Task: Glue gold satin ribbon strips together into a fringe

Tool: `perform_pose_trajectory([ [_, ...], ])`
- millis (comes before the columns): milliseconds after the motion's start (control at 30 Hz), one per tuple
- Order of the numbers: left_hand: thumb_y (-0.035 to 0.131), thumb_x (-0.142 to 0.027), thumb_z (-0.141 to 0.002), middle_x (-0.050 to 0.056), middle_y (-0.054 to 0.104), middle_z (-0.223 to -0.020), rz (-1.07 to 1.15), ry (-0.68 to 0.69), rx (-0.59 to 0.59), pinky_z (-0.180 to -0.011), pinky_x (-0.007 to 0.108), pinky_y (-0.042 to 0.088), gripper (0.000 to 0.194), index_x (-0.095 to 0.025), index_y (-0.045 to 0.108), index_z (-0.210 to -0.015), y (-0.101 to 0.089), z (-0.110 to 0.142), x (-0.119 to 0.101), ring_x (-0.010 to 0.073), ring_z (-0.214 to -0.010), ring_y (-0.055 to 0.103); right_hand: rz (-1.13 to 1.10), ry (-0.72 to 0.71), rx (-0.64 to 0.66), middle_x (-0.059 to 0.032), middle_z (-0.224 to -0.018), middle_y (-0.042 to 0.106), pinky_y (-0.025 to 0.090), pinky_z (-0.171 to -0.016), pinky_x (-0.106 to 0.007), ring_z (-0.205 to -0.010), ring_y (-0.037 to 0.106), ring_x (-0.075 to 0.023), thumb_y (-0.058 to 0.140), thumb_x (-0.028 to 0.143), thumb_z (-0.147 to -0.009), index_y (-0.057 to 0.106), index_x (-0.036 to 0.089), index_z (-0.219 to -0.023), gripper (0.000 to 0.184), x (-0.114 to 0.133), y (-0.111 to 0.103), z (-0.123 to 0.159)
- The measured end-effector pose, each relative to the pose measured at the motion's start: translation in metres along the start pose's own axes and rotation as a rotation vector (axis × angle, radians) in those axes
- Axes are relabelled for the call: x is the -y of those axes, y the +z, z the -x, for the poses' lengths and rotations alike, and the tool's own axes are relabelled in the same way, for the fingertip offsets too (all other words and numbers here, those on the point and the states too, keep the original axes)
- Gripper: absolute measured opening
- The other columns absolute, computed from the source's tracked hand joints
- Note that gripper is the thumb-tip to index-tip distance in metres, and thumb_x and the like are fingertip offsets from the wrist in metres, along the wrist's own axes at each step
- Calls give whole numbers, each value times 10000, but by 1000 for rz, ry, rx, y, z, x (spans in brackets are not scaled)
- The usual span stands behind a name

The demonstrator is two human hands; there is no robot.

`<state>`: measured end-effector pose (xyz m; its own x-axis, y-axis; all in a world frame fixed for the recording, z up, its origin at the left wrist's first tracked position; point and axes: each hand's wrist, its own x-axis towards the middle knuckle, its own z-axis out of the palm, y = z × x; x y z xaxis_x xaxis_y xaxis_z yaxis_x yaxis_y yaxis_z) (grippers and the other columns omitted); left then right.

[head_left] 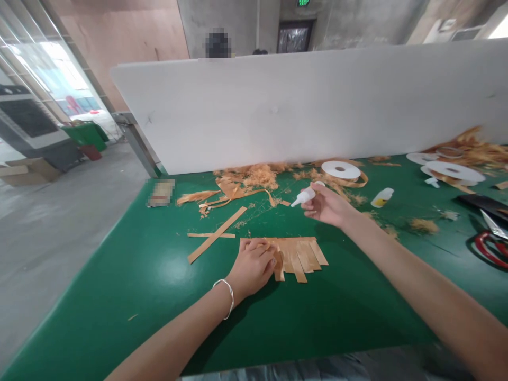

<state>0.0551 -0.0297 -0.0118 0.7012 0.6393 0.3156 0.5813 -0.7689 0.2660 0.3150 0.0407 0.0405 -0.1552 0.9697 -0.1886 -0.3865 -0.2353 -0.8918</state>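
Note:
My left hand (254, 264), with a white bracelet at the wrist, lies on the left end of a row of tan ribbon strips (299, 254). Its fingers are bent and pressed together on the strips; what lies under them is hidden. The strips hang side by side from a straight upper edge, their lower ends uneven. Held above and to the right, in my closed right hand (327, 203), is a white glue bottle (305, 196), tilted with its pointed nozzle down to the left, apart from the strips. Two loose ribbon pieces (218, 234) cross on the table left of my hand.
Tan fibre scraps (257, 175) and a white ribbon spool (340, 170) lie along the white partition (278, 111). At the right are a second bottle (382, 198), more spools (452, 172) and red-handled scissors (492, 246). The green table's (119, 296) edge runs along the left.

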Motion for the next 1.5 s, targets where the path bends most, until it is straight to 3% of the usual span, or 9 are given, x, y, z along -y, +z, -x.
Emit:
perform_pose_trajectory([
  [133, 369, -205, -904, 63, 671, -995, -4, -3, -2, -909, 439, 302, 286, -184, 578, -1098, -1, -1, -1, 231, -1090, 492, -210, 114, 62, 35, -554, 430, 274, -467, -219, -521, 375, -82, 682, 449, -712, 563, 187, -768, 293, -14, 9, 16],
  [300, 368, -214, -906, 58, 669, -964, -22, -6, 17, -896, 436, 314, 269, -193, 598, -1044, -2, -3, -2, 237, -1087, 486, -311, 126, 152, 38, -628, 449, 279, -472, -210, -558, 398, -82, 730, 452, -657, 575, 219, -877, 356, -30, 13, 26],
  [400, 375, -202, -895, 68, 660, -996, -17, -12, 40, -912, 441, 312, 277, -191, 584, -1077, -3, -3, -2, 246, -1108, 473, -210, 33, 68, 44, -596, 431, 240, -446, -203, -526, 364, -75, 747, 451, -620, 572, 207, -853, 379, -47, 12, 26],
  [533, 376, -247, -906, 81, 634, -1094, 3, -4, 66, -933, 438, 314, 359, -188, 483, -1243, -4, -4, -3, 254, -1143, 449, 68, -141, -193, 59, -496, 373, 176, -419, -217, -449, 258, -58, 734, 513, -581, 512, 181, -675, 410, -65, 11, 19],
  [600, 371, -276, -912, 84, 616, -1139, -9, 2, 82, -943, 442, 309, 380, -194, 459, -1272, -5, -4, -3, 262, -1159, 437, 134, -184, -262, 68, -474, 358, 164, -421, -222, -438, 244, -52, 766, 485, -531, 480, 183, -631, 428, -70, 11, 15],
  [767, 358, -318, -918, 97, 587, -1197, -47, 1, 102, -958, 456, 306, 410, -180, 441, -1295, -5, -5, -3, 270, -1175, 426, 195, -213, -287, 60, -509, 412, 190, -431, -228, -447, 294, -57, 793, 426, -494, 505, 177, -661, 416, -79, 16, 12],
  [1167, 354, -348, -923, 96, 561, -1249, -47, -36, 128, -971, 465, 291, 416, -177, 454, -1289, -3, -5, -2, 277, -1193, 399, 311, -269, -319, 28, -598, 506, 319, -506, -247, -538, 428, -104, 773, 475, -484, 508, 177, -664, 438, -82, 25, 13],
  [1500, 360, -338, -919, 91, 565, -1246, -40, -33, 115, -966, 463, 297, 410, -192, 449, -1292, -1, -4, -1, 276, -1191, 409, 381, -287, -320, 39, -524, 452, 278, -463, -247, -479, 362, -93, 764, 504, -497, 514, 186, -616, 422, -86, 27, 12],
])
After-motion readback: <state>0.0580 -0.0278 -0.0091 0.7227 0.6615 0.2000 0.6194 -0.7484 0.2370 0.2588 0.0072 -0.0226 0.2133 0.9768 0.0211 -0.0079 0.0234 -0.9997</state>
